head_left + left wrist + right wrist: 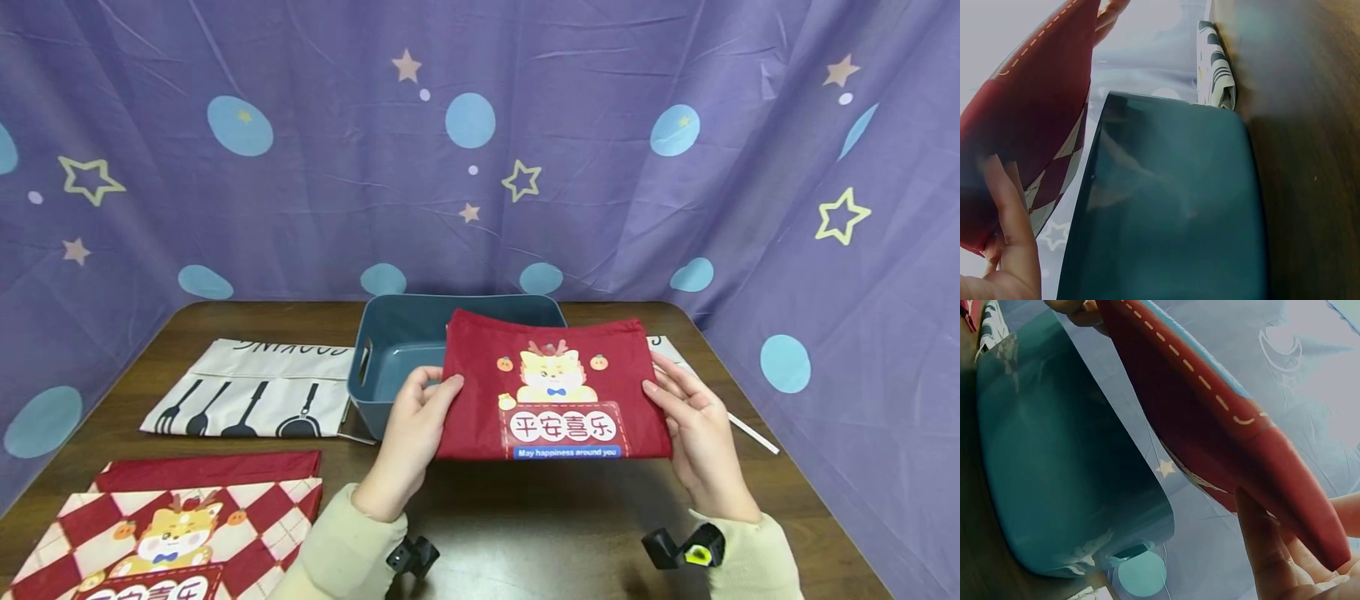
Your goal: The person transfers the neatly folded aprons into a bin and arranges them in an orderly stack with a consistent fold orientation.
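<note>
Head view shows the left hand (pixel 414 425) and right hand (pixel 693 429) pinching the side edges of a folded red cloth bag with a dragon print (pixel 553 387), held taut just above the blue plastic bin (pixel 390 350), likely to keep its fold

Red folded cloth (pixel 555 387), cartoon dragon print; teal bin (pixel 397 337); purple starred backdrop (pixel 300 167).
</note>
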A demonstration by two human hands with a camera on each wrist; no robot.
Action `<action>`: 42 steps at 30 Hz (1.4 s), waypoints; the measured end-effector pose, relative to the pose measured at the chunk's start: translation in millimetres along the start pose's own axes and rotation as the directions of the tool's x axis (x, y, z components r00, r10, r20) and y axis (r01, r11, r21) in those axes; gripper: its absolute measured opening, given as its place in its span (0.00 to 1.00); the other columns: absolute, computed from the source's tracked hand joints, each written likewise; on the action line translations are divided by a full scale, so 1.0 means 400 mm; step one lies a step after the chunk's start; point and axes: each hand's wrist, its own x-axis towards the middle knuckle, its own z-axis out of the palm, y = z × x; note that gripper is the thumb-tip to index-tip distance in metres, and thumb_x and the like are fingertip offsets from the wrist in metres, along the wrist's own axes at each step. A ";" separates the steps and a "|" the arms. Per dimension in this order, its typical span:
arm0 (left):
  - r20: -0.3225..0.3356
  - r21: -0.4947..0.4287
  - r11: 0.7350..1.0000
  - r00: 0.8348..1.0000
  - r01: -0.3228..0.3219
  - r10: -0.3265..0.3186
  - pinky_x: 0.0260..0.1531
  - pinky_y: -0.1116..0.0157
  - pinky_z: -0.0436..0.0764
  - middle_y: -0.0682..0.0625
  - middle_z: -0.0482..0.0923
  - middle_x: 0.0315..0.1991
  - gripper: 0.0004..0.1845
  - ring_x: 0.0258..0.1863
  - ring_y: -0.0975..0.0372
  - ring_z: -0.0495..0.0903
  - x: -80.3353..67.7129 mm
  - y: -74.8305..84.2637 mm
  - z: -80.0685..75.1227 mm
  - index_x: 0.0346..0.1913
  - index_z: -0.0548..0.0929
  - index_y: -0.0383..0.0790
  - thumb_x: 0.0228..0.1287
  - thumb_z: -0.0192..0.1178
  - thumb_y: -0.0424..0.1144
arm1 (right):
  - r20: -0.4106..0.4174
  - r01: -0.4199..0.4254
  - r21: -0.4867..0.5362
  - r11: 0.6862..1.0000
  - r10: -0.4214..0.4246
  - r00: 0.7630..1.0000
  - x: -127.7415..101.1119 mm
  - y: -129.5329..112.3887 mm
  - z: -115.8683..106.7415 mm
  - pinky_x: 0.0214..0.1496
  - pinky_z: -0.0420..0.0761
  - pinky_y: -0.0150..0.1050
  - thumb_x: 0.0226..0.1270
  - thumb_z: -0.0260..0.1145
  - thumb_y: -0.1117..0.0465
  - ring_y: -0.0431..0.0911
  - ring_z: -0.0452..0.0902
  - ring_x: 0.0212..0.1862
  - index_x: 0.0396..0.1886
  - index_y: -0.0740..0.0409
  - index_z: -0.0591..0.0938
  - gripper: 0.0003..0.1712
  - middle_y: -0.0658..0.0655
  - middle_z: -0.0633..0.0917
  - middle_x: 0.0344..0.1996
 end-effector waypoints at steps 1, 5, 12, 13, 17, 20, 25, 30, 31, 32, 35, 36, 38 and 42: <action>0.000 -0.002 1.000 1.000 0.001 -0.001 0.29 0.66 0.83 0.49 0.85 0.33 0.12 0.25 0.64 0.84 0.001 0.001 -0.002 0.50 0.71 0.35 0.71 0.56 0.39 | -0.006 -0.003 -0.005 1.000 0.003 1.000 0.001 0.000 0.002 0.42 0.86 0.33 0.72 0.60 0.68 0.37 0.85 0.44 0.62 0.49 0.79 0.21 0.44 0.87 0.47; 0.001 -0.009 1.000 1.000 0.009 -0.009 0.29 0.66 0.83 0.49 0.85 0.33 0.13 0.26 0.64 0.84 0.003 0.005 -0.008 0.51 0.71 0.35 0.72 0.56 0.39 | -0.019 -0.009 -0.023 1.000 0.009 1.000 0.008 0.000 0.009 0.42 0.86 0.32 0.72 0.61 0.66 0.36 0.85 0.43 0.66 0.53 0.75 0.24 0.43 0.87 0.45; 0.003 -0.016 1.000 1.000 0.025 -0.025 0.32 0.67 0.83 0.50 0.85 0.35 0.14 0.28 0.64 0.84 0.005 0.010 -0.024 0.53 0.70 0.36 0.73 0.56 0.41 | 0.003 -0.029 0.002 1.000 0.029 1.000 0.022 0.003 0.022 0.40 0.86 0.32 0.72 0.60 0.68 0.36 0.85 0.42 0.61 0.47 0.79 0.21 0.42 0.88 0.44; 0.001 -0.018 1.000 1.000 0.025 -0.025 0.32 0.67 0.83 0.50 0.85 0.35 0.14 0.28 0.64 0.84 0.006 0.011 -0.026 0.53 0.70 0.36 0.73 0.56 0.41 | 0.004 -0.038 0.002 0.999 0.038 0.999 0.023 0.004 0.025 0.40 0.86 0.32 0.72 0.60 0.67 0.37 0.85 0.42 0.60 0.46 0.79 0.20 0.42 0.88 0.44; -0.014 -0.022 0.999 0.999 0.030 -0.031 0.33 0.67 0.84 0.50 0.85 0.36 0.15 0.28 0.64 0.85 0.009 0.015 -0.035 0.54 0.70 0.36 0.73 0.56 0.41 | 0.014 -0.077 0.016 0.997 0.077 0.997 0.029 0.003 0.040 0.40 0.86 0.33 0.73 0.60 0.67 0.37 0.85 0.42 0.61 0.46 0.77 0.20 0.42 0.87 0.45; -0.024 -0.033 0.999 0.999 0.035 -0.036 0.33 0.67 0.84 0.51 0.85 0.35 0.15 0.28 0.64 0.85 0.013 0.018 -0.042 0.54 0.70 0.36 0.73 0.56 0.42 | 0.022 -0.089 0.022 0.996 0.089 0.996 0.033 0.003 0.049 0.41 0.86 0.33 0.73 0.60 0.67 0.37 0.85 0.43 0.63 0.48 0.75 0.21 0.42 0.87 0.46; -0.028 -0.052 0.998 0.999 0.039 -0.040 0.32 0.68 0.84 0.52 0.85 0.35 0.16 0.28 0.65 0.85 0.015 0.021 -0.051 0.55 0.70 0.35 0.74 0.55 0.41 | 0.018 -0.116 0.018 0.993 0.115 0.993 0.043 0.004 0.060 0.42 0.86 0.33 0.73 0.60 0.67 0.37 0.85 0.43 0.65 0.51 0.73 0.23 0.42 0.87 0.45; -0.029 -0.054 0.997 0.998 0.046 -0.048 0.33 0.69 0.84 0.53 0.84 0.35 0.16 0.29 0.66 0.85 0.016 0.023 -0.059 0.56 0.68 0.35 0.74 0.55 0.42 | 0.014 -0.144 0.021 0.989 0.144 0.989 0.050 0.003 0.069 0.43 0.86 0.32 0.73 0.59 0.67 0.36 0.85 0.43 0.66 0.51 0.72 0.24 0.41 0.86 0.45; -0.028 -0.055 0.997 0.998 0.047 -0.048 0.33 0.69 0.84 0.54 0.84 0.35 0.16 0.29 0.67 0.85 0.016 0.024 -0.061 0.56 0.68 0.35 0.75 0.54 0.41 | 0.014 -0.150 0.021 0.988 0.150 0.989 0.051 0.003 0.071 0.43 0.85 0.32 0.73 0.59 0.67 0.36 0.85 0.43 0.67 0.51 0.72 0.25 0.41 0.86 0.45; -0.029 -0.054 0.997 0.998 0.047 -0.049 0.32 0.69 0.84 0.54 0.84 0.35 0.16 0.29 0.67 0.85 0.016 0.024 -0.063 0.56 0.68 0.35 0.75 0.54 0.41 | 0.014 -0.154 0.022 0.988 0.154 0.988 0.052 0.002 0.073 0.43 0.85 0.32 0.72 0.59 0.67 0.36 0.84 0.43 0.68 0.52 0.71 0.25 0.41 0.86 0.45; -0.030 -0.049 0.998 0.998 0.049 -0.051 0.32 0.69 0.83 0.55 0.84 0.34 0.16 0.29 0.67 0.84 0.017 0.026 -0.069 0.56 0.68 0.35 0.75 0.54 0.41 | 0.022 -0.166 0.020 0.986 0.166 0.986 0.057 0.000 0.080 0.43 0.85 0.33 0.72 0.59 0.68 0.36 0.84 0.43 0.70 0.54 0.69 0.28 0.41 0.86 0.45; -0.031 -0.046 0.998 0.998 0.050 -0.051 0.32 0.69 0.83 0.56 0.84 0.35 0.16 0.29 0.68 0.84 0.018 0.027 -0.071 0.56 0.68 0.35 0.75 0.54 0.42 | 0.026 -0.171 0.019 0.985 0.171 0.985 0.058 -0.001 0.082 0.43 0.86 0.33 0.72 0.59 0.68 0.36 0.84 0.43 0.71 0.55 0.68 0.29 0.41 0.86 0.45; -0.031 -0.040 0.998 0.998 0.051 -0.052 0.32 0.70 0.83 0.56 0.83 0.35 0.17 0.29 0.68 0.84 0.018 0.029 -0.075 0.57 0.68 0.35 0.75 0.54 0.42 | 0.031 -0.176 0.016 0.984 0.175 0.984 0.062 -0.003 0.086 0.43 0.86 0.33 0.72 0.59 0.68 0.36 0.85 0.43 0.72 0.56 0.66 0.30 0.42 0.86 0.45; -0.031 -0.034 0.998 0.998 0.049 -0.050 0.32 0.70 0.83 0.56 0.83 0.34 0.17 0.29 0.68 0.84 0.023 0.034 -0.081 0.57 0.67 0.34 0.75 0.53 0.42 | 0.036 -0.173 0.003 0.985 0.173 0.984 0.070 -0.010 0.094 0.42 0.85 0.32 0.72 0.58 0.69 0.36 0.84 0.42 0.71 0.57 0.66 0.29 0.41 0.86 0.43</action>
